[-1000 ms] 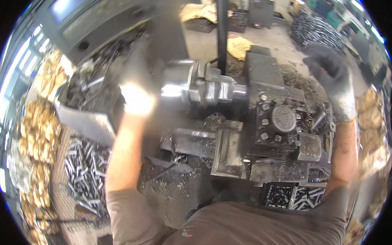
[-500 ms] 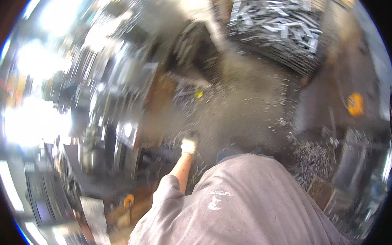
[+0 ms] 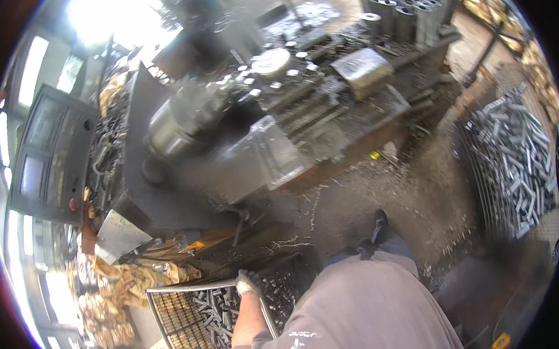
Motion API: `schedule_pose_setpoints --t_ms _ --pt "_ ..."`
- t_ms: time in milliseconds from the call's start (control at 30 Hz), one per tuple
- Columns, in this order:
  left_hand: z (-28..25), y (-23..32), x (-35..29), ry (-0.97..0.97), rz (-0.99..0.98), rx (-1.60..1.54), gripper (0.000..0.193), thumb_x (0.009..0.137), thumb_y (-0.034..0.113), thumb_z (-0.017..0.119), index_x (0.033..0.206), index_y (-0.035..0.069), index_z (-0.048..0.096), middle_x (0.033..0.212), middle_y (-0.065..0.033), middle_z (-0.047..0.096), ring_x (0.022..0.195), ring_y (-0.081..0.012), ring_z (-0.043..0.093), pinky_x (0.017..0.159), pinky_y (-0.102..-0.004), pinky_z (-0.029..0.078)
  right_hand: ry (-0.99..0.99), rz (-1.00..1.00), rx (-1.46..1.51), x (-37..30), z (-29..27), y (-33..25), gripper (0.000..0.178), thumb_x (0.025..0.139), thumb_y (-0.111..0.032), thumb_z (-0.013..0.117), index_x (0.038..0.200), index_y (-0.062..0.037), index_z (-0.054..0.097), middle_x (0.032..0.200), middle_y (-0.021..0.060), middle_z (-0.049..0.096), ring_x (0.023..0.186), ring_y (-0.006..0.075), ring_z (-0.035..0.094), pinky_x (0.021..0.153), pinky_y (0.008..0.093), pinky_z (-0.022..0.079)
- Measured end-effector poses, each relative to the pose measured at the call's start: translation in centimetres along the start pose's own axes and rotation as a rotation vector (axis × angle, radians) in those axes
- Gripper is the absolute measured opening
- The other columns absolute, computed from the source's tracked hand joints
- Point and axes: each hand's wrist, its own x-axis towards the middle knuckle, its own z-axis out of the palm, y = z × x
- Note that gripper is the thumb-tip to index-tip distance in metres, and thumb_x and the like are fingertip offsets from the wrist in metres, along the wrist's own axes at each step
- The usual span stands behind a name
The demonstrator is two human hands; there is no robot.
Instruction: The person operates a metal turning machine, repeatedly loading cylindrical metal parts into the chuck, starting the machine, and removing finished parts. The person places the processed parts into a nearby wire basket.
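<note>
My left hand (image 3: 248, 283), in a light glove with dark fingers, is closed over the top rail of a metal wire basket (image 3: 166, 290) at the lower left. Short metal pieces (image 3: 218, 311) lie inside the basket, and the left forearm reaches across part of its side. My right hand is out of view, and my torso fills the lower middle.
A lathe-like machine with a round chuck (image 3: 168, 132) and a flat bed (image 3: 285, 158) stands ahead. Upright metal tubes (image 3: 403, 13) crowd its far end. Another wire crate (image 3: 479, 184) on the right holds many loose metal pieces. Metal shavings (image 3: 289, 244) litter the floor.
The view has swung left and sharpened, bringing the machine to the middle and the crate to the right edge. My left hand, earlier over the floor, now grips the basket rail.
</note>
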Motion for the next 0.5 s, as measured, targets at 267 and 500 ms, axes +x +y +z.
schedule_pose_setpoints --t_ms 267,500 --pt "8.7 14.1 -9.3 0.344 0.462 0.006 0.077 0.111 0.055 0.052 0.16 -0.003 0.043 0.143 -0.0241 0.062 0.123 -0.0328 0.062 0.104 -0.0458 0.051 -0.027 -0.46 -0.195 16.2 -11.3 -20.4 0.05 0.096 -0.017 0.079 0.141 0.0005 0.066 0.12 0.0204 0.078 0.106 0.0273 0.078 0.083 0.0332 0.064" --pt "3.5 11.7 -1.4 0.721 0.827 0.569 0.055 0.112 0.043 0.055 0.138 -0.005 0.062 0.135 -0.0273 0.067 0.117 -0.04 0.066 0.102 -0.0484 0.053 0.458 -1.227 -0.153 3.9 -49.4 -40.3 0.053 0.095 -0.018 0.08 0.143 0.0009 0.065 0.118 0.0223 0.078 0.104 0.0287 0.078 0.081 0.0341 0.065"
